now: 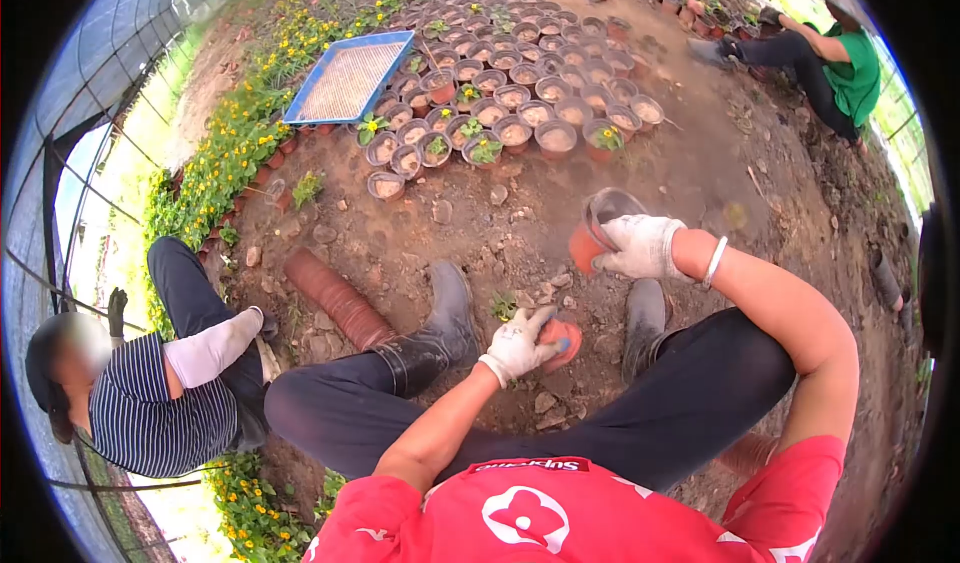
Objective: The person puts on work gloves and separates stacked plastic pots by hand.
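Note:
My right hand (pixel 643 247), in a white work glove, is closed round the side of a reddish-brown plastic plant pot (pixel 584 251). This pot is tilted, and its dark open rim (pixel 612 203) points away from me. My left hand (pixel 516 347), gloved too, has its fingers curled over a smaller-looking orange-red pot (pixel 562 347) low between my legs. Its far side is partly hidden by the fingers. To the left of my left boot lies a long nested stack of brown pots (pixel 337 298) on the soil.
Rows of soil-filled pots (pixel 535 113) stand ahead, with a blue-rimmed tray (pixel 350 78) resting on some. Yellow-flowered plants (pixel 225 143) line the left. One person (pixel 165 393) sits close at left; another in green (pixel 850 73) sits at far right. Stones (pixel 545 403) dot the ground.

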A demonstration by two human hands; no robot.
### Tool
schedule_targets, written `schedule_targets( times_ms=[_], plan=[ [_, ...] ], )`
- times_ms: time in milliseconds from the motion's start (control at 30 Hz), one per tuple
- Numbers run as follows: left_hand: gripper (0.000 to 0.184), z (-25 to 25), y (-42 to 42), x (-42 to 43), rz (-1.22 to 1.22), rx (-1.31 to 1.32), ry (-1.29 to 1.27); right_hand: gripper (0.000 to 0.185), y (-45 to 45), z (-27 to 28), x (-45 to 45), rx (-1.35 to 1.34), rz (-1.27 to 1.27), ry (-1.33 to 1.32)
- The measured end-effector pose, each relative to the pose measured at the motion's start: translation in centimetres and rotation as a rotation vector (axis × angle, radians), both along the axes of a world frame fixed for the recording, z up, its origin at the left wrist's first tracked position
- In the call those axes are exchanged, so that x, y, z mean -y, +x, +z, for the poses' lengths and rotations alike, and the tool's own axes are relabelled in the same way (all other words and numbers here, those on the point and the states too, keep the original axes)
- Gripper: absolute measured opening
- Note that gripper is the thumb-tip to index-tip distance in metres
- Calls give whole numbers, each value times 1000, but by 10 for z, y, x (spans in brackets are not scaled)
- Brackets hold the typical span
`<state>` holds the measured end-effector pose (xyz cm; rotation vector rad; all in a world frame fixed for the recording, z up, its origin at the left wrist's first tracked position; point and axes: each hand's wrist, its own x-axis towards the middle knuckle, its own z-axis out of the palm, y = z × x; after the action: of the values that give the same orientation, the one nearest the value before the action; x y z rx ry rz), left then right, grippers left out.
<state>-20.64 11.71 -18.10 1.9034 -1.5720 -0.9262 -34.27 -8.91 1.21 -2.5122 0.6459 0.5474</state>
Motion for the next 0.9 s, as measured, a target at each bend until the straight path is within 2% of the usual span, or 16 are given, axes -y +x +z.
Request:
schedule_targets(
  times_ms=[67, 200, 400, 633, 700, 800, 833, 900],
  plan=[
    [75, 8, -5, -3, -135, 164, 170, 45, -5, 0, 1, -56, -2, -22],
    [73, 20, -14, 0, -167, 216, 170, 42, -12, 3, 1, -115, 8, 3],
    [69, -7, -18, -12, -267, 334, 69, 41, -14, 5, -1, -134, 20, 4],
    [64, -21, -10, -9, -226, 296, 149, 39, -16, 11, -4, -109, 25, -13],
    [65, -16, -9, -9, -175, 253, 108, 40, -14, 10, -3, -117, 37, -37],
    [73, -26, -9, -20, -232, 377, 132, 40, -15, 11, -6, -52, 38, -1],
    [75, -31, -7, -19, -266, 328, 220, 40, -14, 12, -6, -62, 51, -15],
    [73, -27, -5, -19, -249, 263, 239, 42, -13, 11, -5, -86, 65, -36]
  ],
)
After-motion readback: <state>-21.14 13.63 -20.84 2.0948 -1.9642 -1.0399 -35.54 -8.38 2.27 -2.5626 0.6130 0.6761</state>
